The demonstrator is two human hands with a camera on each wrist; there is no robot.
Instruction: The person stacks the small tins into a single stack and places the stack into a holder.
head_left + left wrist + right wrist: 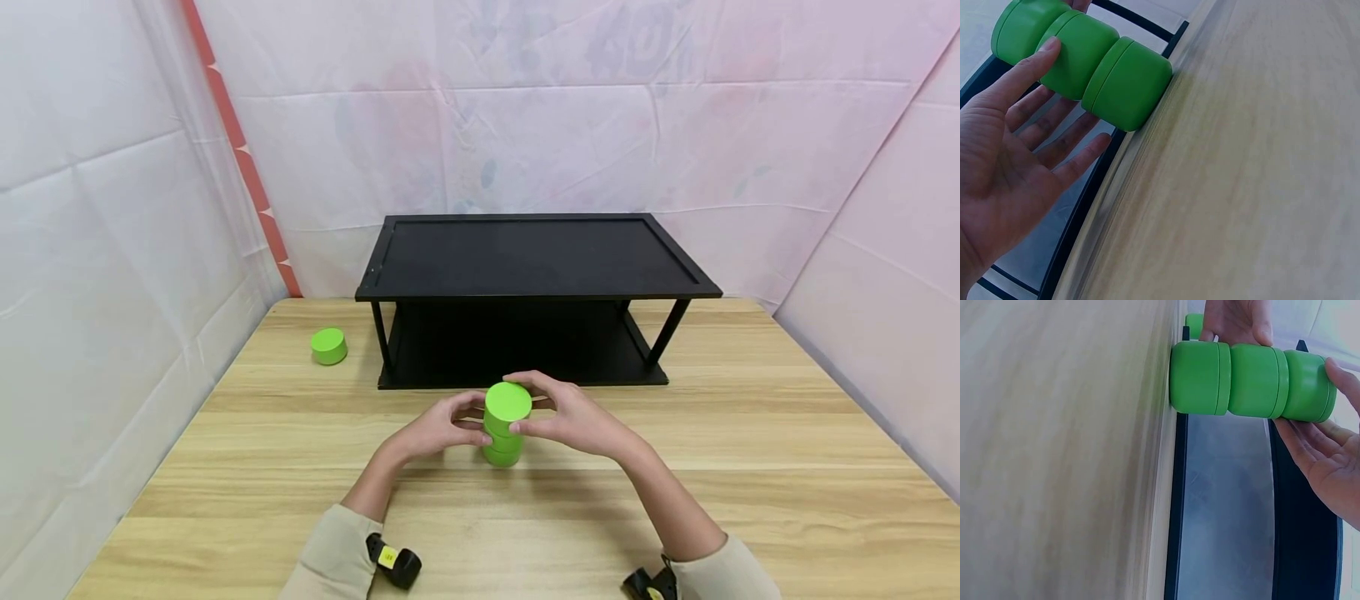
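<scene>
Three small round green lidded jars stand stacked upright on the wooden table, in front of the black rack. My right hand (pixel 573 417) pinches the top jar (pixel 508 402) from the right, thumb on the near side and fingers behind. From the left, my left hand (pixel 438 427) holds the stack at the middle jar (pixel 1079 56), its thumb on the side and fingers reaching round behind. The bottom jar (pixel 1200 378) rests on the table, below both hands' grip.
A fourth-sized match, another green jar (pixel 329 346), sits apart at the back left. Behind the stack stands a two-tier black rack (pixel 525 254) on the wooden table (pixel 750 433). White sheeting (pixel 555 150) hangs at the back and both sides.
</scene>
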